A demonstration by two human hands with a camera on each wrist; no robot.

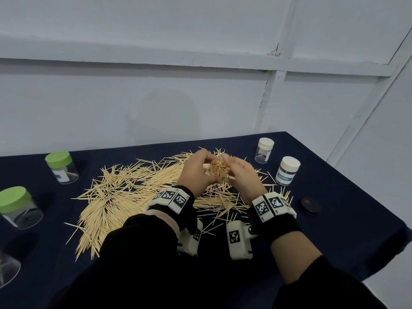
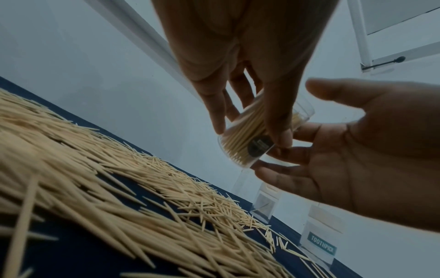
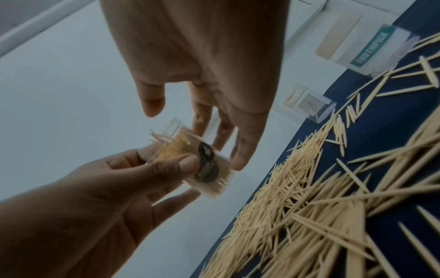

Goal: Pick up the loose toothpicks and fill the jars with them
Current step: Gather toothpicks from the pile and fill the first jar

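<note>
Held above the loose toothpicks, a packed clear jar is gripped by the left hand and apparently steadied by the right hand; keeping it upright should prevent spills.

From the head view, the person's left hand and right hand cover the walls of the small clear plastic jar packed with toothpicks; only its open mouth shows. Far left of the left hand, a clear tumbler-like container is cut by the edge. The dark round sticker on the jar is too blurred to read.
</note>
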